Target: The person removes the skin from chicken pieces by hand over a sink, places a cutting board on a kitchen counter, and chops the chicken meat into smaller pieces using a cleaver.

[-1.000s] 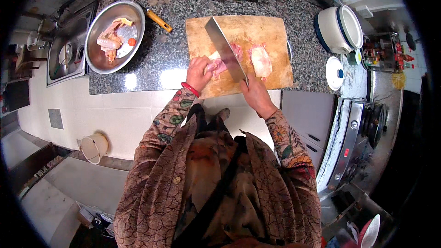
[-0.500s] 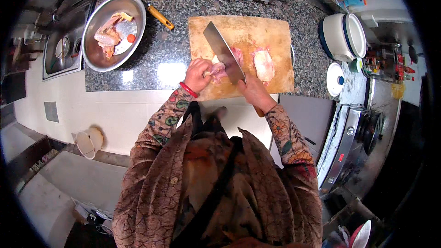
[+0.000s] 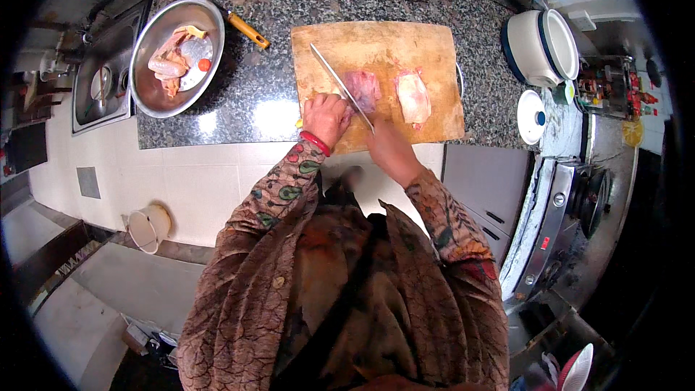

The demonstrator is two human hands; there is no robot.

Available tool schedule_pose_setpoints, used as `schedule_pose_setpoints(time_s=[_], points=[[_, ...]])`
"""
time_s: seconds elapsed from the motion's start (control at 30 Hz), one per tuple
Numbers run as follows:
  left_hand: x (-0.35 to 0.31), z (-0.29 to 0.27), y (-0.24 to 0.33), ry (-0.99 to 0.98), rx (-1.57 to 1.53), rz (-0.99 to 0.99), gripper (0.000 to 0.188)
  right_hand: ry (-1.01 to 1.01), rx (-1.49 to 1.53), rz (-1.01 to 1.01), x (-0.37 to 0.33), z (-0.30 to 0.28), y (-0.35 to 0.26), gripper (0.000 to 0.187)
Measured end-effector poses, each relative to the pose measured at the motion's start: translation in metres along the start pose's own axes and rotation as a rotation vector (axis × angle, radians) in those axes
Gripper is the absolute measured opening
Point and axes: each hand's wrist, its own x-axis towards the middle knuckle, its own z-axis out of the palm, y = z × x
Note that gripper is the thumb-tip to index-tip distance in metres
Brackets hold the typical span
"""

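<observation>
My right hand (image 3: 393, 153) is closed around the handle of a cleaver (image 3: 331, 74). The blade stands nearly on edge, slanting up and left over the wooden cutting board (image 3: 311, 51). Beside it, the curled fingers of my left hand (image 3: 326, 117) press on a raw chicken piece, mostly hidden under them. A yellowish bit (image 3: 299, 123) pokes out at that hand's left. Dark pink raw meat (image 3: 367, 90) lies against the blade's right side. Farther right on the board rests a pale, skin-covered chicken piece (image 3: 413, 98).
At the left, a metal bowl (image 3: 145, 94) holds raw chicken parts and a small orange-red round thing. A yellow-handled tool (image 3: 248, 30) lies beside it. The sink (image 3: 87, 108) is far left. A white pot (image 3: 527, 47), a lid (image 3: 531, 117) and the stove (image 3: 550, 224) stand right.
The cleaver has turned from showing its broad face to nearly edge-on and shifted slightly left. My left hand has moved a little right and down, its fingers covering the chicken piece more.
</observation>
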Motion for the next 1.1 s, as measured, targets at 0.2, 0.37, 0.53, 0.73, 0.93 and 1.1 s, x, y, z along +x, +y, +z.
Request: schedule_pose_setpoints(time_s=[0.2, 0.37, 0.53, 0.73, 0.93, 1.1], points=[[-0.006, 0.007, -0.001, 0.016, -0.054, 0.003, 0.015, -0.124, -0.067, 0.071, -0.035, -0.020, -0.004, 0.022], [-0.003, 0.003, -0.001, -0.089, -0.087, 0.018, 0.010, -0.066, -0.077, -0.032, 0.039, 0.001, -0.029, 0.031], [0.002, 0.007, -0.007, 0.065, -0.168, -0.017, 0.011, -0.119, -0.064, 0.107, -0.040, -0.009, 0.015, 0.037], [0.003, 0.001, -0.002, 0.001, -0.188, 0.062, 0.009, -0.122, -0.131, 0.061, 0.056, -0.004, -0.036, 0.025], [0.000, 0.006, -0.015, 0.063, -0.263, 0.034, 0.012, -0.181, -0.093, 0.119, -0.031, -0.007, 0.013, 0.035], [-0.005, 0.008, -0.011, -0.006, -0.248, 0.056, 0.011, -0.062, -0.129, -0.039, 0.025, 0.002, -0.016, 0.030]])
